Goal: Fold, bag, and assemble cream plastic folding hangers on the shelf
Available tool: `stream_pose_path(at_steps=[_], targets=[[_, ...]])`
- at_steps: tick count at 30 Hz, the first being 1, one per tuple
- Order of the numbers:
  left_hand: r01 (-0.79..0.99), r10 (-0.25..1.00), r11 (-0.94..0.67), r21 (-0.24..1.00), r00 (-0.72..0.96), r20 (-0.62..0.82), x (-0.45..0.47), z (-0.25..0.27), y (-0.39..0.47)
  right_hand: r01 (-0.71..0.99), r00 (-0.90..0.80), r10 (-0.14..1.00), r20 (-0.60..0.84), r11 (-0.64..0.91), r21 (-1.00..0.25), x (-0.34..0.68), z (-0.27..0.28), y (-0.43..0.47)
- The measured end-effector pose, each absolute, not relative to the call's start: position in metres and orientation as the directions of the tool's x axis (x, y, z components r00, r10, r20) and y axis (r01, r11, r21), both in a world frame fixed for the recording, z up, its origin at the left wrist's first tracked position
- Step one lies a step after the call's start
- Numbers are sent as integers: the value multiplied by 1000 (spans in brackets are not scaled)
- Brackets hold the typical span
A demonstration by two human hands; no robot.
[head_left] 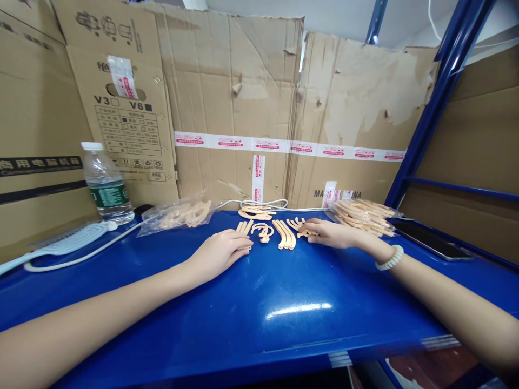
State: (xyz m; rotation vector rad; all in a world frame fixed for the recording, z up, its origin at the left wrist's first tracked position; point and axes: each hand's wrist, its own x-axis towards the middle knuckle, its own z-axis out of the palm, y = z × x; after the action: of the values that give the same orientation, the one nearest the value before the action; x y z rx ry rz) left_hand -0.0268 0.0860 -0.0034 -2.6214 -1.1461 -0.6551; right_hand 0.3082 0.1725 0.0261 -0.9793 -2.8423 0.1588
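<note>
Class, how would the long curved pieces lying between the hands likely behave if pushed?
The long curved pieces look stiff, each holding its bend. Being slim, they are probably light. On the glossy blue table, they might slide easily.

Blue desk: left hand at short beige strips; right hand at small beige pieces; longer curved strips between. Bottle upright, far left; phone flat, right.
</note>
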Motion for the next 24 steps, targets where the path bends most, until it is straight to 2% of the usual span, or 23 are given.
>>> stream_pose_path(at_steps=[7, 24], targets=[[737, 644, -675, -22, 604, 469, -29, -4, 90, 695, -701, 702, 125, 712, -97, 312, 18, 184], [740, 651, -673, -16, 603, 461, -29, -2, 91, 734, -652, 746, 138, 666, -134, 311, 25, 183]])
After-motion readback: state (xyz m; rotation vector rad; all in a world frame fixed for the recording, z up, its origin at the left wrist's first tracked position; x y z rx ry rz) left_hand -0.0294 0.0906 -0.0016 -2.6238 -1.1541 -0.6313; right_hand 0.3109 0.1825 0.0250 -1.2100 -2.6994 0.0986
